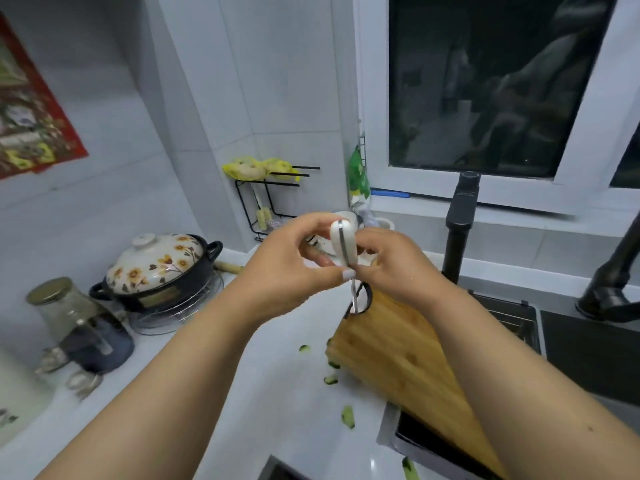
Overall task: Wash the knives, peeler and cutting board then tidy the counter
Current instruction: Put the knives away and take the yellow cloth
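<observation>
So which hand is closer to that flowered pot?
Left. The left hand is up right of the flowered pot; the right hand is farther right, past the peeler.

You are looking at a scene where nothing is reading clearly. The red poster (pixel 33 109) on the left wall is carrying printed marks, but they are blurring past legibility. The green packet (pixel 358 178) hanging by the window frame is showing pale shapes that may be lettering, too smeared to make out. The glass jar (pixel 65 306) on the counter is showing no label you can read. No brand or number is coming through anywhere.
</observation>
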A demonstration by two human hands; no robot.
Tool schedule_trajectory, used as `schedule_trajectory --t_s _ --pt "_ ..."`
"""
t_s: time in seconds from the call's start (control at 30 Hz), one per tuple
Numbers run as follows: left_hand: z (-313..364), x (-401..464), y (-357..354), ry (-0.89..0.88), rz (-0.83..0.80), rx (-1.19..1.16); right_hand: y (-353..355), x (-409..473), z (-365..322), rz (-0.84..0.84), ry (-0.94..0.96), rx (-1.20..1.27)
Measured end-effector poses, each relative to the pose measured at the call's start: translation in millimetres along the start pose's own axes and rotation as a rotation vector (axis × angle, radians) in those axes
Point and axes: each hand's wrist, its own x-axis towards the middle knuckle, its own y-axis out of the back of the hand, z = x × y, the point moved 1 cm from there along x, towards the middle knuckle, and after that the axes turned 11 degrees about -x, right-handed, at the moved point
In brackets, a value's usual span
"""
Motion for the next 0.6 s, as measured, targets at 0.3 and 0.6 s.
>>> schedule_trajectory --t_s 0.3,0.6 --pt "-5 -40 93 -0.086 0.307 0.245 -53 55 -98 -0.044 0.146 0.041" --pt "-19 -115 201 -0.037 0.609 0.499 -130 101 -230 -0.088 0.277 0.185"
